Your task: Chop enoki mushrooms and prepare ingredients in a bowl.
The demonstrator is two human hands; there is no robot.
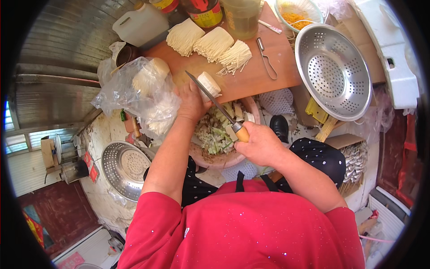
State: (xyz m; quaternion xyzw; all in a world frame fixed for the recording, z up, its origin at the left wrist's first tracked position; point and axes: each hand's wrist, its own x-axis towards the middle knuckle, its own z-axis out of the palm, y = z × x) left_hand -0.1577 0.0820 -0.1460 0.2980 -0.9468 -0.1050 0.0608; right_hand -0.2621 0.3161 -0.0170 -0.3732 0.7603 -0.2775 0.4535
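Note:
My right hand [258, 144] is closed around the wooden handle of a kitchen knife [215, 101], whose blade points up and left. The blade lies across a pale cut piece of enoki mushroom base [209, 85] near the front edge of a wooden board [228, 89]. My left hand [192, 102] holds that piece from the left side. Three bunches of enoki mushrooms [214, 43] lie farther back on the board. A clear plastic bag [144, 90] with more enoki rests left of my left hand. A metal peeler [267, 59] lies at the board's right.
Below the knife, a pink basin [210, 161] holds vegetable scraps. A steel colander [336, 70] stands at the right, another colander [126, 168] at the lower left. Bottles and a white jug [141, 27] line the back. A plastic basket [299, 13] holds orange shreds.

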